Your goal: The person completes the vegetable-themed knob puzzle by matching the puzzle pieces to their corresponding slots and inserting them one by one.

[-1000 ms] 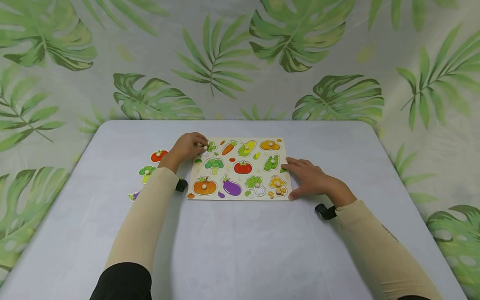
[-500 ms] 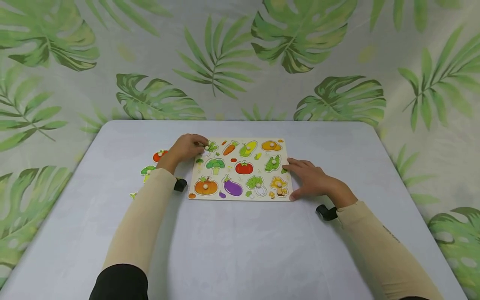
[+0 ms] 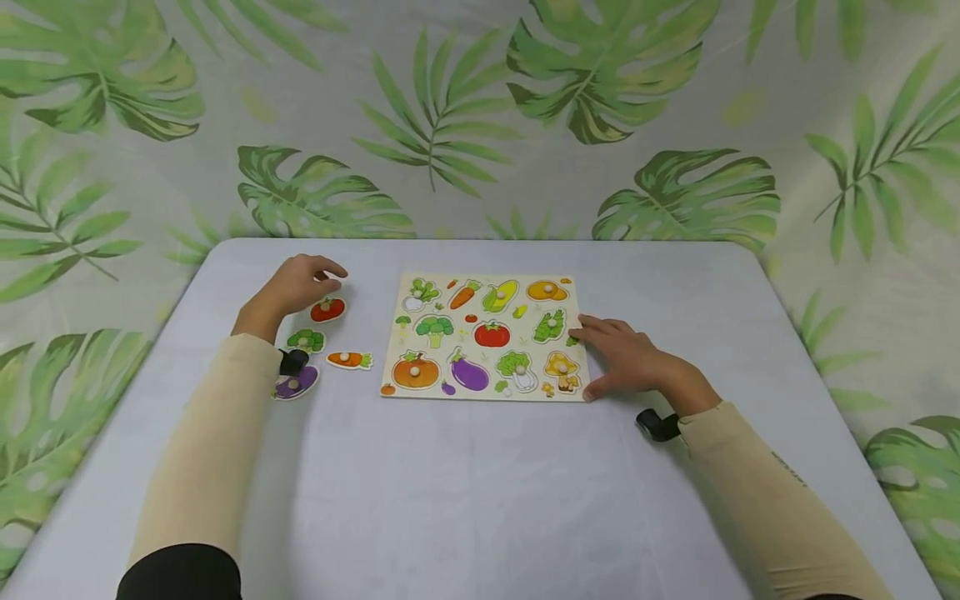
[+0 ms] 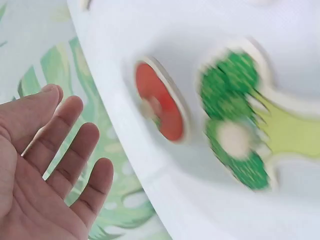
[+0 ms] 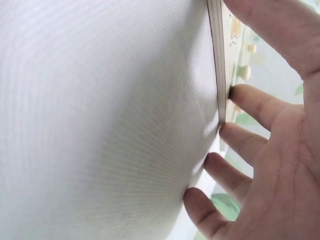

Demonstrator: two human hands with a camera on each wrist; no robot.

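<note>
A vegetable peg puzzle board [image 3: 480, 396] lies on the table, with knobbed pieces such as a pumpkin [image 3: 416, 372] and a mushroom [image 3: 562, 372] in it. At its top left corner sits a white-and-green vegetable piece [image 3: 422, 293]. My left hand [image 3: 300, 283] hovers just beyond a loose tomato piece [image 3: 327, 310]; in the left wrist view its fingers are spread, holding nothing. Near it lie loose broccoli [image 3: 305, 340], carrot [image 3: 349, 360] and eggplant [image 3: 298, 383] pieces, the last partly covered by the wrist camera. My right hand [image 3: 622, 358] rests its fingertips and thumb at the board's right edge.
The white table [image 3: 480, 483] ends at a far edge against a leaf-print backdrop [image 3: 465, 125]. Black wrist cameras hang below both wrists, the right one [image 3: 657, 425] close over the cloth.
My left hand has left the white-and-green piece at the board's top left corner and moved left over the loose pieces, uncovering the carrot. My right hand stays at the board's edge.
</note>
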